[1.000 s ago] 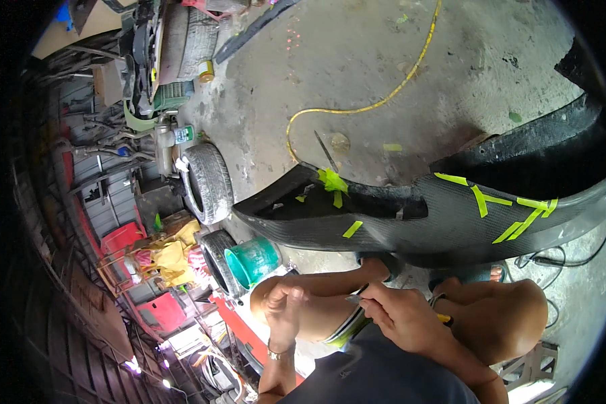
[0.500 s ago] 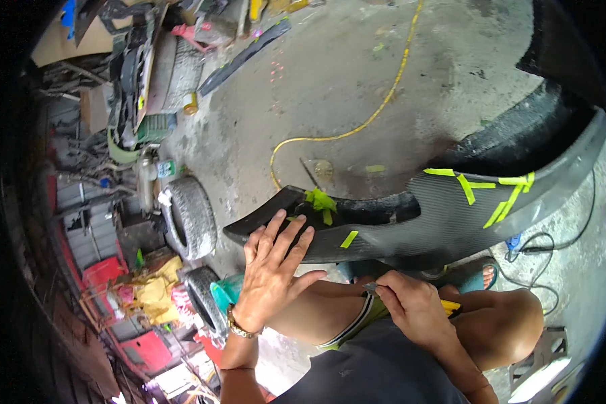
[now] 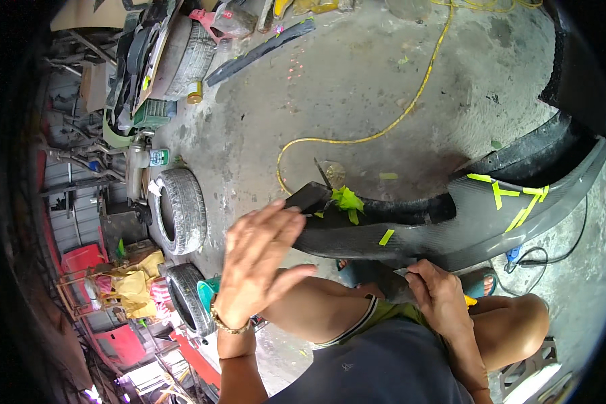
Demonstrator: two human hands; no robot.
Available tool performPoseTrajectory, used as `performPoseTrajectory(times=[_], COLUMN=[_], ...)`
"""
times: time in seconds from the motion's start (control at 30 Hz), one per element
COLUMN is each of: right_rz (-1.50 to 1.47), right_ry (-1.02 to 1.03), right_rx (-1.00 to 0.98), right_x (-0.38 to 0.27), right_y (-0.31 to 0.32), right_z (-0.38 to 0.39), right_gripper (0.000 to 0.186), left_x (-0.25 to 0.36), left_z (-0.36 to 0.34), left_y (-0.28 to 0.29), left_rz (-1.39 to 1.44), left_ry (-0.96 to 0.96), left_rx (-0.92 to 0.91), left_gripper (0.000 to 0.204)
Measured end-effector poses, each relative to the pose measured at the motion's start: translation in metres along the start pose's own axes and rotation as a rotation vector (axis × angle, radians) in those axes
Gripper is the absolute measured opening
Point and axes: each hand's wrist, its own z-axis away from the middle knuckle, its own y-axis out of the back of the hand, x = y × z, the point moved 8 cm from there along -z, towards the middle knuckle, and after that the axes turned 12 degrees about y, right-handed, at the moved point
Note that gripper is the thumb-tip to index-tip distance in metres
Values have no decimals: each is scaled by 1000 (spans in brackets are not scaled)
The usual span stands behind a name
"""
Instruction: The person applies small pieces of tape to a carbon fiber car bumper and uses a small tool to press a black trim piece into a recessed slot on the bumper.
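A long black car bumper [image 3: 417, 236] with a woven carbon-look surface stretches across in front of my knees. Strips of yellow-green tape [image 3: 506, 192] cling to its right part. A crumpled bunch of the same tape [image 3: 347, 200] sits at its left end. My left hand [image 3: 257, 252] is open, fingers extended, over the bumper's left tip; whether it touches cannot be told. In my closed right hand [image 3: 439, 293] is a yellow utility knife [image 3: 470, 300], its blade pointing left just below the bumper's near edge.
A yellow hose [image 3: 367, 140] curves over the concrete floor beyond the bumper. Tyres [image 3: 180, 212] and piled car parts line the left side. A dark cable [image 3: 559, 252] with a blue end lies at the right. A dark strip [image 3: 259, 52] lies farther off.
My left hand has shifted left along the bumper to its tip, where before it lay spread over the left end. My right hand still grips the knife. The whole view has shifted slightly.
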Motion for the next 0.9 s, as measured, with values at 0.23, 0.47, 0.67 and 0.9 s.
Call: performPoseTrajectory(times=[0.23, 0.47, 0.67, 0.9], right_rz=[-16, -54, -74, -76], right_ry=[-14, 55, 73, 74], right_rx=[8, -4, -32, -22], right_x=[4, -5, -5, -6], right_y=[-6, -11, -16, -14], right_z=[3, 5, 7, 9], right_gripper=[8, 9, 9, 9], left_x=[1, -2, -3, -1], left_z=[6, 11, -4, -7], left_y=[-48, -53, -54, -57], left_rz=[-29, 90, 137, 187], left_ry=[-87, -93, -107, -93], left_rx=[-195, -180, -235, -284], left_gripper=[52, 26, 21, 19])
